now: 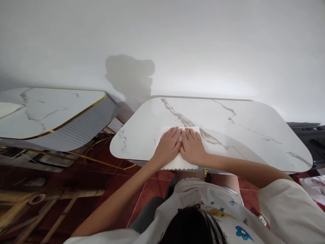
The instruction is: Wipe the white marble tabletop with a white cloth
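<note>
White sheet (182,163) with a zigzag near edge lies on the marble-patterned table (243,125), left of the tabletop's middle; its near edge reaches the table's front edge. Paper or cloth, can't tell. Left hand (167,144) and right hand (192,145) both rest palm-down on the sheet, side by side, thumbs close together, fingers extended away from the body and fairly close to each other; neither hand is gripping anything visible. Whether they press hard, can't tell. A second marble-patterned table (58,110) with gold trim and a ribbed grey side stands apart at left, another pale sheet (9,109) at its far-left edge. White wall (203,44) behind, bearing a shadow (128,73). Red tiled floor (142,195) below, bamboo poles (86,194) at lower left, dark item (311,139) at the right edge, blurry.
</note>
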Available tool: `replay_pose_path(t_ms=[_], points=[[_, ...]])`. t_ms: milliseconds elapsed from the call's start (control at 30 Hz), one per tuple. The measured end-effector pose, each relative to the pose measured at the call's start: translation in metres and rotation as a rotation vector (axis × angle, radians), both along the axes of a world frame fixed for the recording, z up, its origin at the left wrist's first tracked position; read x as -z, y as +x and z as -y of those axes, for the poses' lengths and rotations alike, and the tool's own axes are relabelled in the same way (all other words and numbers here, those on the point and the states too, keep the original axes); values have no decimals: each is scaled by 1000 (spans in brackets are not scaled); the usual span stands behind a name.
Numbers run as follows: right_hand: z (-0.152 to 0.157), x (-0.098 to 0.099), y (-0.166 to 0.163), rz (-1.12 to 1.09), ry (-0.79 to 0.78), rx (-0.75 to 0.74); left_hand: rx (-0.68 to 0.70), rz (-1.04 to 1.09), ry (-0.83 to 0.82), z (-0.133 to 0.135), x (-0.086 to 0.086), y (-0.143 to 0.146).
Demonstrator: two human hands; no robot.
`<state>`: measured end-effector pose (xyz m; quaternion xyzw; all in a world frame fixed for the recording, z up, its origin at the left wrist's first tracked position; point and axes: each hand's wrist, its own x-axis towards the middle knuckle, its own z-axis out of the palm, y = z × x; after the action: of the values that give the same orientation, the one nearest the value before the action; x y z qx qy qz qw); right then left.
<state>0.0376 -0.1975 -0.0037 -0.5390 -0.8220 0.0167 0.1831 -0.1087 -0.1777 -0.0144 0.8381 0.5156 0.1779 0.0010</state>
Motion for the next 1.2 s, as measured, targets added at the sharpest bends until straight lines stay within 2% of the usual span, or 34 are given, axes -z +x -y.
replay_pose_path(t_ms=[133,333,500,600,733,967,1200], points=[[-30,-3,-3,3,-43,25,-8,46,7,-27,-5,1],[-106,-4,-5,-41,-26,39,18,178,28,-107,-14,5],[-165,-4,-1,-49,-71,53,57,259,53,-171,-10,7],[-195,-5,2,-42,-68,60,89,281,69,-204,-7,10],[-231,-5,6,-31,-56,73,64,276,49,-241,-7,15],[-270,-1,6,-56,-13,108,-27,331,-2,-278,-9,22],[-274,-1,5,-72,9,127,-39,312,-10,-281,-10,25]])
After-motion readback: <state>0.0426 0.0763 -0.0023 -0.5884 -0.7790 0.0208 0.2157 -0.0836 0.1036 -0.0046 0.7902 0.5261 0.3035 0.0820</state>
